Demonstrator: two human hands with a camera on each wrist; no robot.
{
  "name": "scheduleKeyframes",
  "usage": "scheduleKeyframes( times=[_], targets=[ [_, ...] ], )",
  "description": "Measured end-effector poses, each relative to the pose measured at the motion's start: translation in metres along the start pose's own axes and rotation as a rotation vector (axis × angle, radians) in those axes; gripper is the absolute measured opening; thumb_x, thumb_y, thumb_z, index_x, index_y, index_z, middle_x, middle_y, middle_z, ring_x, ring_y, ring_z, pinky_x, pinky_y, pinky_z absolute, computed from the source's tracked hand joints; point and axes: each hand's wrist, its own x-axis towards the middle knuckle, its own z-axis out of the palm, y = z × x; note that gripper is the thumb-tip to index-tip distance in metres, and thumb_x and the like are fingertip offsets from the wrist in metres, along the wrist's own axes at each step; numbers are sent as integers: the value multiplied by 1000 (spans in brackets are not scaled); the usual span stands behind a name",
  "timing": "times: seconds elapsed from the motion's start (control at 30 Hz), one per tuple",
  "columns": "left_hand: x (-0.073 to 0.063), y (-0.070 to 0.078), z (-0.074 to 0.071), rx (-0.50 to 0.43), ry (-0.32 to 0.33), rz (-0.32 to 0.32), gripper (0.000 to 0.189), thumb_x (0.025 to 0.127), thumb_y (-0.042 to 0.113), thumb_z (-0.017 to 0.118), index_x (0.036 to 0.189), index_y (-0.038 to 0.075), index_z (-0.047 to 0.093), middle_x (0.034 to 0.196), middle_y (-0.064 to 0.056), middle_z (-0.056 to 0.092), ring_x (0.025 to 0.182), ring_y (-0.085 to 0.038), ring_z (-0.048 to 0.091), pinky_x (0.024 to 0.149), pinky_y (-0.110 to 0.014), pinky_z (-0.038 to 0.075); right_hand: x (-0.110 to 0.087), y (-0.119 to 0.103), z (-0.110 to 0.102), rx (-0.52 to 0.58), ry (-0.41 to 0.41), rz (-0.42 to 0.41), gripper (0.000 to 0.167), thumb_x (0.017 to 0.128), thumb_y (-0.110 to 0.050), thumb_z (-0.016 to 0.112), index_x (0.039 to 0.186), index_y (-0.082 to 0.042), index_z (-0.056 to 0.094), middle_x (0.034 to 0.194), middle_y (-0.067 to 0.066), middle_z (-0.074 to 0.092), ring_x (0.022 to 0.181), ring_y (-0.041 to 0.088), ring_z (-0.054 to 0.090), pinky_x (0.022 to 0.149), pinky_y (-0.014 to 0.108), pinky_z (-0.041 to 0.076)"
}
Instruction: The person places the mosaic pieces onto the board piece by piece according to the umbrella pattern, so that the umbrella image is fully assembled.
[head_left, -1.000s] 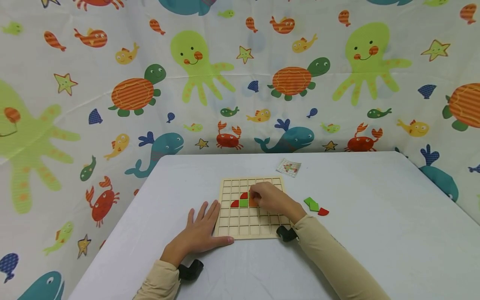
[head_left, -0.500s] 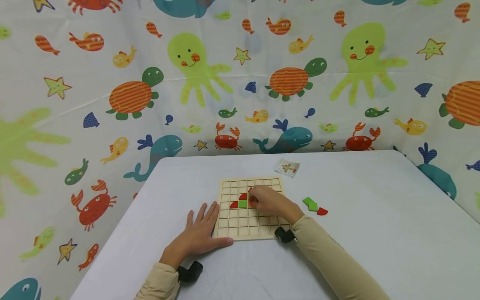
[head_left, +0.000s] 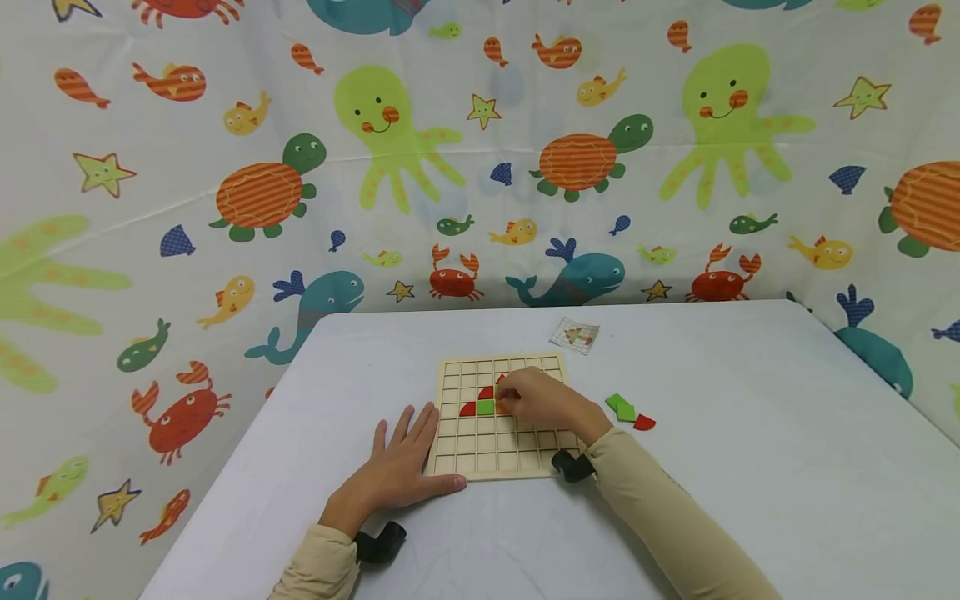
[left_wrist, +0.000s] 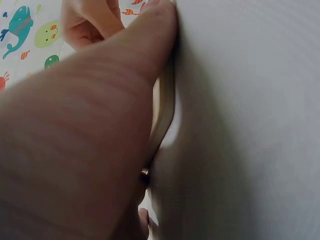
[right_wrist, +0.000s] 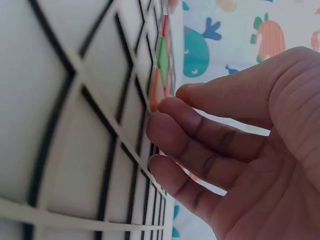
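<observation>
A square wooden grid board (head_left: pixel 468 446) lies on the white table. My left hand (head_left: pixel 397 462) is spread at its left front corner, fingers along the left side and thumb at the front edge. Over the middle of the board, my right hand (head_left: pixel 536 396) has its fingers curled, with thumb and fingertips pinching at an orange tile (right_wrist: pixel 156 90) low in the grid. The fingers cover part of that tile in the head view. Beside it sit a green square tile (head_left: pixel 485 407), a red quarter-round tile (head_left: pixel 468 409) and another red tile (head_left: pixel 487 392).
Right of the board lie loose green tiles (head_left: pixel 625 412) and a red quarter-round piece (head_left: pixel 644 422). A small pattern card (head_left: pixel 576 335) lies behind the board. Sea-animal cloth (head_left: pixel 420 233) hangs behind the table. Each wrist wears a black camera mount (head_left: pixel 381 543).
My right hand has shifted slightly over the orange tile, and less of the tile shows than a second ago. The left hand stays in place. The head view has moved a little.
</observation>
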Motion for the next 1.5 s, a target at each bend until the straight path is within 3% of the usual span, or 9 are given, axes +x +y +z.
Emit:
scheduleKeyframes(
  times=[0.13, 0.33, 0.57, 0.77, 1.0, 1.3, 1.5],
  targets=[
    [0, 1, -1, 0, -1, -6, 124, 85, 76, 72, 171, 4, 19, 178, -15, 15, 163, -43, 2, 122, -71, -6, -3, -1, -8, 55, 1, 4, 20, 104, 2, 62, 117, 1, 77, 109, 7, 75, 94, 18, 63, 93, 38, 56],
    [0, 1, -2, -6, -2, -6, 124, 85, 75, 73, 171, 3, 19, 178, -15, 15, 163, -43, 2, 122, -71, -6, -4, 5, -20, 58, 6, -3, 21, 105, 0, 59, 115, 2, 78, 110, 8, 76, 94, 19, 63, 93, 39, 57],
    [1, 0, -1, -14, -3, -5, 124, 86, 74, 74, 171, 3, 20, 178, -15, 15, 163, -43, 2, 122, -71, -6, -13, 14, -38, 106, 6, 70, 24, 108, -7, 60, 122, 3, 76, 113, 11, 76, 99, 22, 67, 94, 44, 58],
    [1, 0, 2, 1, -1, -8, 124, 86, 75, 73, 171, 3, 20, 178, -15, 15, 163, -43, 2, 122, -72, -5, -27, 25, -54, 59, -8, 152, 29, 109, -14, 62, 129, 5, 72, 121, 12, 74, 116, 31, 69, 102, 51, 55],
    [-1, 1, 2, -3, -3, -14, 124, 86, 74, 74, 171, 3, 19, 178, -15, 15, 163, -43, 2, 122, -71, -6, -40, 40, -70, 27, -22, 248, 34, 104, -13, 67, 132, 5, 68, 120, 17, 73, 115, 37, 67, 98, 53, 57],
    [-3, 3, 0, -14, -8, -19, 124, 85, 74, 74, 171, 3, 19, 178, -15, 15, 163, -43, 1, 122, -71, -6, -45, 47, -73, -29, -132, 411, 32, 96, -10, 72, 125, 1, 69, 105, 12, 67, 90, 26, 62, 81, 42, 56],
    [-3, 3, -1, -18, -7, -15, 124, 86, 74, 74, 171, 3, 19, 178, -15, 15, 163, -43, 1, 122, -71, -7, -46, 48, -70, -56, -216, 494, 29, 91, -8, 76, 118, -5, 69, 110, 12, 65, 96, 29, 60, 87, 45, 56]
  ],
)
